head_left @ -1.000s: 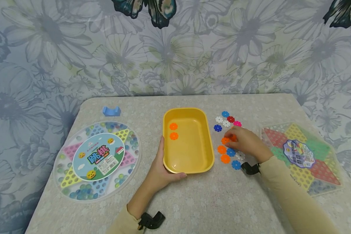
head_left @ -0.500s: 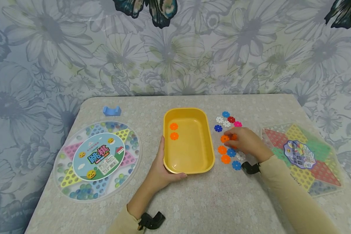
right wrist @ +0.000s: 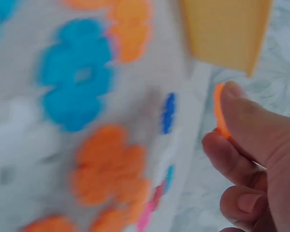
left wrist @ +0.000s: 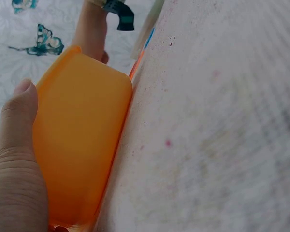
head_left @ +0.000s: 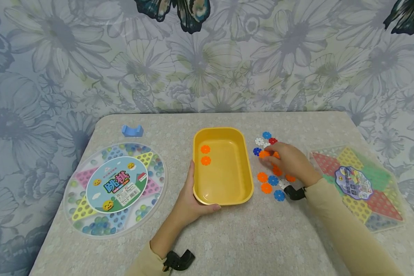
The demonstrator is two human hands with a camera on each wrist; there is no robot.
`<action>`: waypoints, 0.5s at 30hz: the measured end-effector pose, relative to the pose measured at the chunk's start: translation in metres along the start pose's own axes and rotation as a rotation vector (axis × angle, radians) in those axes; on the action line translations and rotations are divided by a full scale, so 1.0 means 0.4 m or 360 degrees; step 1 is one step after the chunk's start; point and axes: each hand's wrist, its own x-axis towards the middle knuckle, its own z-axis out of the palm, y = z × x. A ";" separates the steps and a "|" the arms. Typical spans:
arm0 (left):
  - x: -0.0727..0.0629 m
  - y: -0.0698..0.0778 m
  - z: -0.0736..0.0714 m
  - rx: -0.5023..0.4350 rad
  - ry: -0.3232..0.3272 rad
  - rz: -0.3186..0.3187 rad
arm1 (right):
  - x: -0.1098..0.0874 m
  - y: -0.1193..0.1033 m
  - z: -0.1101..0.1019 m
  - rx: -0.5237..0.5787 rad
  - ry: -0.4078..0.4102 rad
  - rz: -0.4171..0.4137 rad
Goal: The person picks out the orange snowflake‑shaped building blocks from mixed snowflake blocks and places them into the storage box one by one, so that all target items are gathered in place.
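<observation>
My left hand (head_left: pixel 191 199) grips the near left corner of a yellow plastic tray (head_left: pixel 224 197), thumb along its near edge and fingers along its left side. Two orange snowflake discs (head_left: pixel 205 160) lie in the tray. Between thumb and fingertips, my right hand (head_left: pixel 293 163) pinches another orange snowflake disc (right wrist: pixel 220 111), raised over the table right of the tray. Around and below that hand lie loose snowflake discs: orange (head_left: pixel 266 188), light blue (head_left: pixel 273 180), dark blue (head_left: pixel 257 151), white (head_left: pixel 259 142) and red (head_left: pixel 273 141). The hand covers part of the pile.
To the left is a round Chinese checkers box (head_left: pixel 115 188) with marbles under its clear lid. A clear hexagonal checkers box (head_left: pixel 357 188) stands at the right. A small blue plastic block (head_left: pixel 132 131) sits near the back edge, before a flowered wall (head_left: pixel 207 69).
My right hand has lifted from the pile and moved slightly up with an orange snowflake disc, uncovering other orange ones beneath. My left hand and the tray have stayed put.
</observation>
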 end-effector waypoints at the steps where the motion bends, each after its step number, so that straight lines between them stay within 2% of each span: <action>1: 0.000 0.000 0.000 0.0000 0.0000 0.0003 | 0.003 -0.008 -0.008 0.0003 0.0032 -0.0028; 4: 0.000 0.001 0.001 0.0000 0.0000 0.0000 | 0.019 -0.040 -0.031 0.0003 0.0111 -0.0140; 7: 0.000 0.000 0.001 0.0003 -0.0003 0.0004 | 0.040 -0.089 -0.052 0.0015 0.0135 -0.0232; 11: 0.000 0.000 -0.001 0.0014 -0.0005 0.0007 | 0.072 -0.170 -0.069 0.0017 0.0102 -0.0342; 15: 0.001 -0.003 -0.002 0.0028 -0.0015 0.0014 | 0.107 -0.244 -0.065 -0.0013 0.0033 -0.0452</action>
